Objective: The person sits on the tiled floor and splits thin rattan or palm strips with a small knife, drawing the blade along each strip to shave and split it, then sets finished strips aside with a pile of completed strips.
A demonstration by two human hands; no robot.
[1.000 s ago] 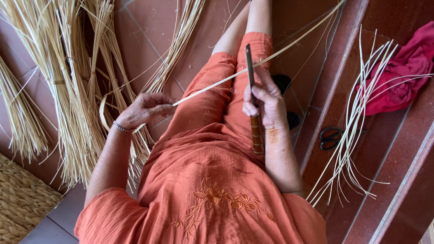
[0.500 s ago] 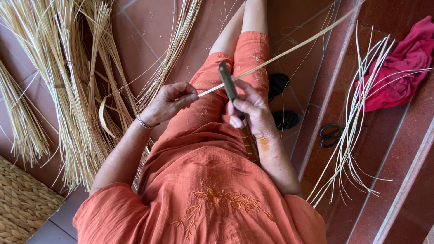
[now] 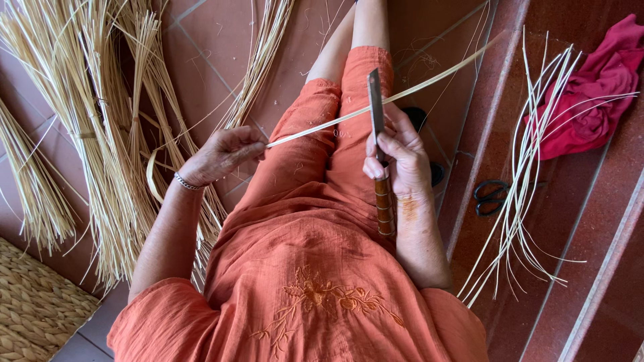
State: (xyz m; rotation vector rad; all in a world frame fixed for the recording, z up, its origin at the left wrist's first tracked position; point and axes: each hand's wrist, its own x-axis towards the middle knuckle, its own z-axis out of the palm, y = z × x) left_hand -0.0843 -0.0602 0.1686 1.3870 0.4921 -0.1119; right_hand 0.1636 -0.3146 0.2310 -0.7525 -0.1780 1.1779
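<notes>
- My left hand (image 3: 225,155) pinches the near end of a long pale reed strip (image 3: 349,115) between thumb and fingers; half a second ago it sat closer to my right, and it has since drawn back toward 9 o'clock.
- The strip runs from that pinch up toward 2 o'clock, crossing my lap and passing just behind the blade.
- My right hand (image 3: 397,157) is wrapped tight round a knife (image 3: 379,154), its banded wooden handle pointing to 6 o'clock and the blade to 12; earlier the blade leaned toward 11, now it stands straighter.
- Bundles of straw (image 3: 100,134) lie on the tiles at 9 o'clock.
- Loose cut strips (image 3: 516,194), black scissors (image 3: 491,196) and a red cloth (image 3: 594,100) lie on the step at 3 o'clock, unmoved.
</notes>
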